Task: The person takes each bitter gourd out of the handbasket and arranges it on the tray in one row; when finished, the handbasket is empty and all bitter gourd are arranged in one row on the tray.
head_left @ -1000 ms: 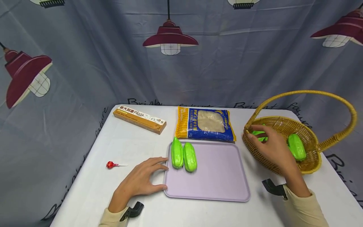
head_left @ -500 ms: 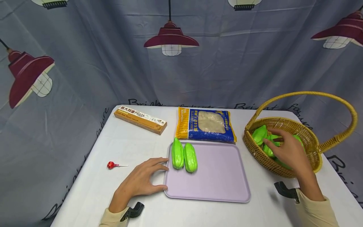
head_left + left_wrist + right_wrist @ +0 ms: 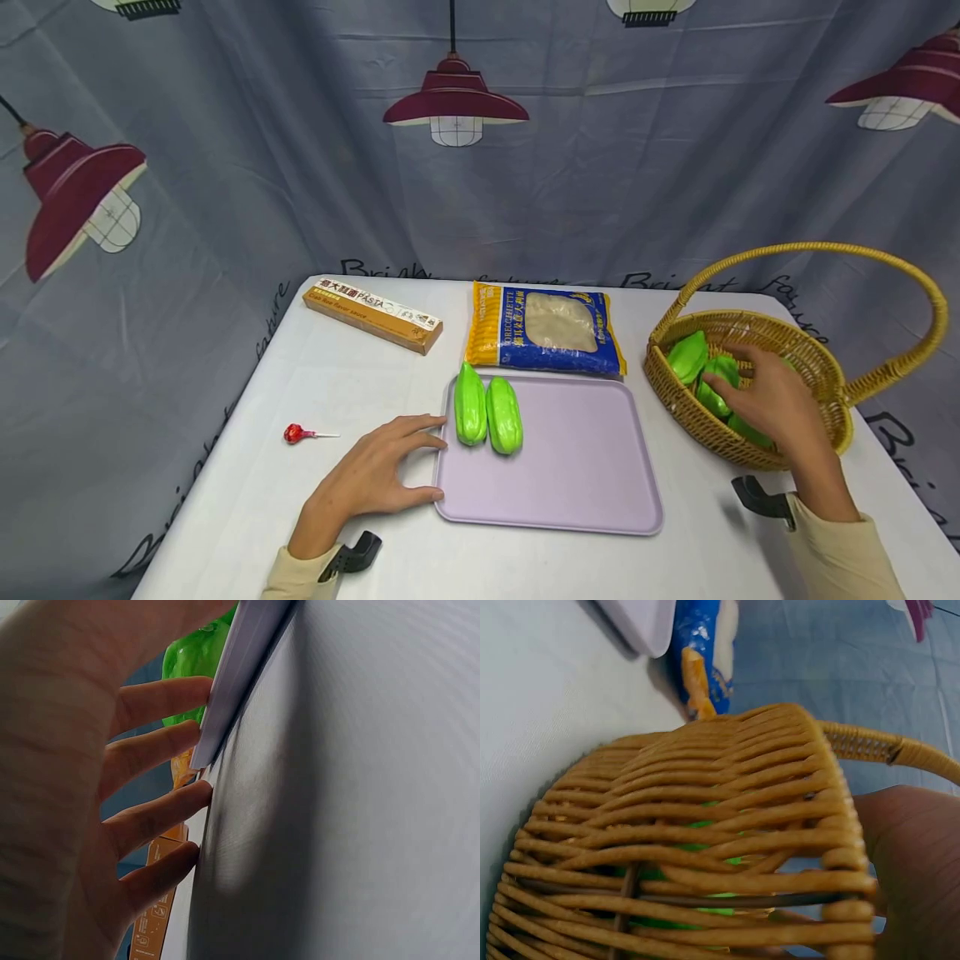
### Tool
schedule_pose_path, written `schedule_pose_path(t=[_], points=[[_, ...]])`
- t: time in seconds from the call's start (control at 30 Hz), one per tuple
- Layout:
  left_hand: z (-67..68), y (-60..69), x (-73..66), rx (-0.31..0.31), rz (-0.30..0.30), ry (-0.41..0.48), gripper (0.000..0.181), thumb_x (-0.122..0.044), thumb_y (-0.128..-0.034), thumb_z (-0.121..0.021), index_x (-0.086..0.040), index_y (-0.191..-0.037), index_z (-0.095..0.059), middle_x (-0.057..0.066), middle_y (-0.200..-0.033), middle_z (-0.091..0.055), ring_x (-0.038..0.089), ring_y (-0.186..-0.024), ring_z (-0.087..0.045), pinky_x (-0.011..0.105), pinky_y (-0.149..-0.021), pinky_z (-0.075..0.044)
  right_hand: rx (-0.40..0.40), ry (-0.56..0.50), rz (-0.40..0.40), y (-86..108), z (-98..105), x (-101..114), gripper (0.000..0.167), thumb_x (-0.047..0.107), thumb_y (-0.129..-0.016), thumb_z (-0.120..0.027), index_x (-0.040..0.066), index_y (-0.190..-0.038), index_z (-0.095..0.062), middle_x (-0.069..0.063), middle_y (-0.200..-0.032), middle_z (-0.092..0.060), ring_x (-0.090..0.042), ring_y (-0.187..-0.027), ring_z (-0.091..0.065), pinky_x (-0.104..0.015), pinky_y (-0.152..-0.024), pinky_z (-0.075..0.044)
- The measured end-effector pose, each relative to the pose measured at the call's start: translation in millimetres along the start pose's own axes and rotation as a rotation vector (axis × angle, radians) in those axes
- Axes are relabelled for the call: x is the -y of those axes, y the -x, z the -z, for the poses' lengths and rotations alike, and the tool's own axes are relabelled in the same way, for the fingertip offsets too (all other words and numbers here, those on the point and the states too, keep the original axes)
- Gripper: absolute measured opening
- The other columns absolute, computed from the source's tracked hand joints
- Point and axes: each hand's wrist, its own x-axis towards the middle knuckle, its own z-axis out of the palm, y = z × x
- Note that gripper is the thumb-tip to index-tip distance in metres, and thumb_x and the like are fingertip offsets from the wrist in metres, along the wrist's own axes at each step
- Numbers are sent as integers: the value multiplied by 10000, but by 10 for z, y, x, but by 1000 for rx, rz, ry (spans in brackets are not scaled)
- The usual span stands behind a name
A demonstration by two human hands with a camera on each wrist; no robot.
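My right hand (image 3: 772,396) reaches into the wicker basket (image 3: 828,417), its thumb over one green ribbed gourd (image 3: 712,396). The basket wall and the hand itself hide whether the fingers close round it. Another green gourd (image 3: 687,358) lies at the basket's left end, and a third (image 3: 750,432) is partly covered. At the tray's left edge, my left hand (image 3: 378,468) lies with spread fingers, fingertips at the rim of the lilac tray (image 3: 577,467). Two green gourds (image 3: 487,412) lie side by side in the tray's upper left. The left wrist view shows straight fingers (image 3: 161,746) at the rim.
Behind the tray lies a blue and yellow pasta bag (image 3: 558,327). A brown pasta box (image 3: 372,315) sits at the back left, and a red lollipop (image 3: 295,433) on the white table (image 3: 375,550). The basket's tall handle (image 3: 810,247) arches above the right hand.
My right hand has moved right and slightly towards me inside the basket, from the left-end gourd to the one beside it. My left hand has stayed at the tray.
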Motion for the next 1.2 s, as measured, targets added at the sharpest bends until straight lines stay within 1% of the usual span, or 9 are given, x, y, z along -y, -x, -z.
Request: schedule_pose_path(t=[0.2, 0.33, 0.43, 0.53, 0.63, 0.73, 0.9, 1.07, 1.2], points=[[-19, -2, 4, -13, -20, 2, 550, -616, -853, -851, -281, -1280, -756, -77, -1591, -563, 195, -1447, -553, 466, -1168, -509, 20, 41, -9, -58, -43, -82, 821, 468, -992, -755, -39, -1566, -458, -454, -1407, -495, -602, -1025, -603, -706, -722, -521], [-22, 8, -2, -2, -7, 7, 551, -632, -858, -840, -289, -1282, -755, -93, -1596, -555, 186, -1450, -549, 466, -1169, -509, 31, 70, -39, -78, -74, -121, 850, 500, -982, -757, -39, -1563, -449, -486, -1420, -458, -647, -1094, -559, -746, -754, -506], [-23, 17, -8, 10, 10, 5, 560, -653, -860, -827, -302, -1291, -752, -110, -1603, -545, 176, -1455, -542, 465, -1174, -506, 31, 96, -65, -97, -83, -127, 875, 508, -964, -771, -67, -1538, -446, -499, -1418, -443, -678, -1151, -518, -775, -796, -492], [-23, 22, -9, 15, 18, 5, 565, -660, -857, -826, -308, -1292, -751, -119, -1604, -542, 164, -1458, -538, 455, -1179, -502, 36, 118, -71, -121, -82, -128, 891, 509, -946, -786, -99, -1503, -449, -498, -1396, -455, -679, -1146, -520, -772, -803, -491], [-20, 19, -6, 8, 8, 4, 559, -650, -856, -833, -299, -1285, -754, -108, -1599, -549, 165, -1455, -540, 447, -1179, -502, 48, 125, -69, -148, -76, -138, 901, 524, -940, -786, -114, -1478, -449, -496, -1378, -467, -671, -1116, -540, -744, -766, -502], [-16, 11, -2, -6, -7, -2, 560, -637, -851, -844, -287, -1280, -756, -87, -1595, -558, 177, -1451, -547, 448, -1175, -505, 58, 123, -58, -183, -69, -158, 891, 535, -951, -771, -119, -1467, -454, -498, -1366, -479, -669, -1100, -550, -735, -752, -504], [-8, 0, 5, -11, -11, -2, 561, -633, -853, -843, -280, -1281, -757, -79, -1594, -560, 184, -1451, -547, 454, -1174, -506, 69, 116, -42, -234, -71, -200, 874, 542, -961, -756, -122, -1453, -469, -496, -1363, -490, -675, -1138, -529, -776, -817, -482], [-3, -4, 9, 3, -4, 5, 565, -634, -857, -838, -285, -1293, -751, -88, -1600, -552, 170, -1461, -536, 442, -1184, -496, 79, 89, -46, -250, -87, -233, 802, 456, -958, -775, -100, -1460, -487, -486, -1360, -494, -654, -1136, -535, -758, -816, -486], [4, 0, 4, -2, -11, 2, 562, -623, -854, -847, -278, -1287, -754, -75, -1596, -560, 181, -1454, -545, 448, -1178, -501, 69, 60, -66, -231, -84, -219, 802, 412, -969, -768, -134, -1465, -454, -489, -1363, -481, -647, -1128, -533, -752, -823, -495]])
